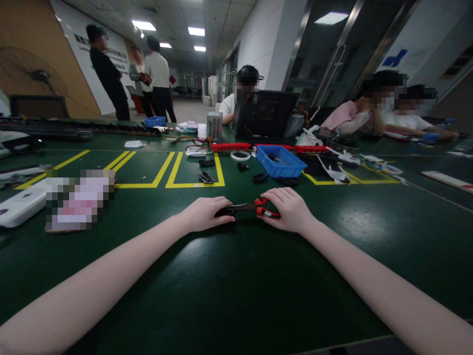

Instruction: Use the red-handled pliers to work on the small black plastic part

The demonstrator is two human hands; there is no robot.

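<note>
Head view. Green matting covers a long worktop (236, 296) in a corridor-like workshop lit by ceiling panels; yellow tape lines (173, 170) mark out bays on its far half. Both forearms extend forward from the bottom corners and meet at the centre of the worktop.

Work status, as a judgement: the hands are engaged at the start or middle of a small operation on one part. No finished piece lies beside the hands, so completion cannot be confirmed.

Left hand (205, 214): palm down, resting on the matting, fingers curled over a small black component (227, 213). The grip is closed around that part, which sits on the worktop under the fingertips.

Right hand (291, 209): palm down, wrist low, fingers wrapped over the red handles of a pair of pliers (258, 208). The handles stand slightly apart. The dark jaws point left towards the black component and appear to meet it; whether they clamp it cannot be told at this size.

Surroundings:
- A blue plastic bin (283, 161) stands beyond the hands, well apart.
- Several small black parts (206, 177) lie near the yellow lines.
- A roll of white tape (240, 155) lies just left of the bin.
- Red strips (231, 146) lie further back.
- A black monitor (264, 114) faces away, with a seated person behind it.
- Two more people sit at far right; three stand at far left.
</note>
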